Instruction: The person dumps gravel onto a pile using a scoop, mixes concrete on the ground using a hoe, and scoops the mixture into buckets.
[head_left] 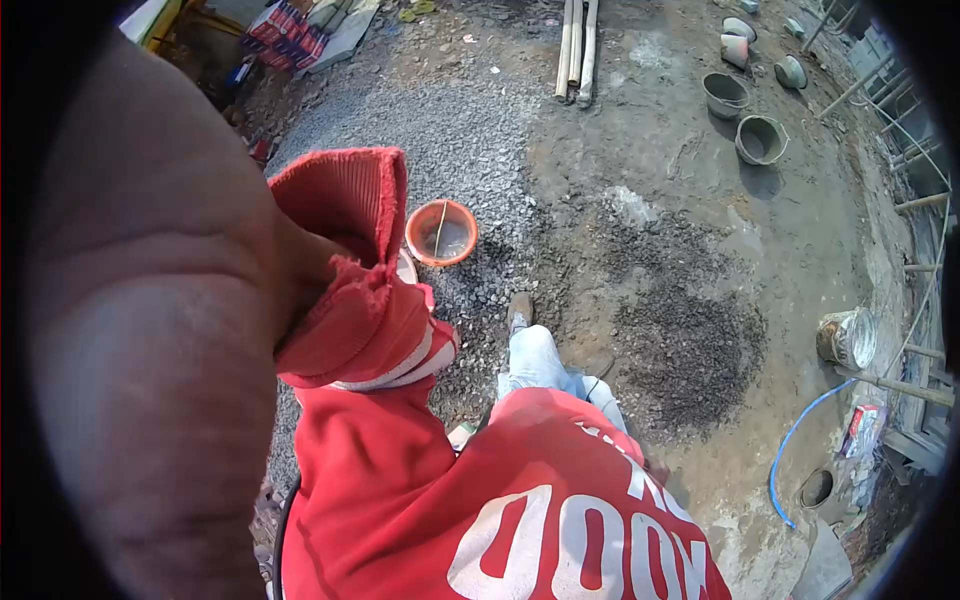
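My left hand looms large and close to the camera at the left side, raised toward it. Its fingers run out of view, so I cannot tell how they are bent or whether they hold anything. A frayed red sleeve cuff hangs around the wrist. Beyond the cuff, an orange bucket with greyish contents stands on gravel, apart from the hand. Part of a pale pink container shows beside it, mostly hidden by the sleeve. My right hand is out of view.
Grey gravel covers the ground ahead, with a darker pile to the right. Several buckets, one grey, stand upper right. Poles lie at the top. A blue hose curves near a whitish bucket.
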